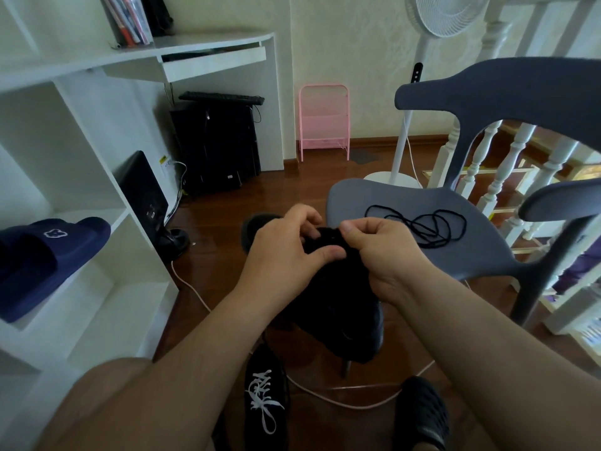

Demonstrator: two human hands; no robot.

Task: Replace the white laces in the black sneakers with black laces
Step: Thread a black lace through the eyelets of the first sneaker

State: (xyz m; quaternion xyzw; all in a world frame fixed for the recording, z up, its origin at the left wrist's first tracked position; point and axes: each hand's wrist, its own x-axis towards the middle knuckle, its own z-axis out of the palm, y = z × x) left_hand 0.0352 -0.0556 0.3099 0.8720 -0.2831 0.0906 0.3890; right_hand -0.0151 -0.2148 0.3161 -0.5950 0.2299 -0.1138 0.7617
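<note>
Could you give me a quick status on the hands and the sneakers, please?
Left hand and right hand both gripping held black sneaker, fingers working at its top. Second sneaker on floor, white laces in. Spare black lace on grey chair. Nothing obstructing.

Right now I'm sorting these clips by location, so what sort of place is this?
Probably a home study corner on an upstairs landing: a white desk with shelves, a black computer tower under it, and white stair balusters behind a grey plastic chair holding a loose black lace.
</note>
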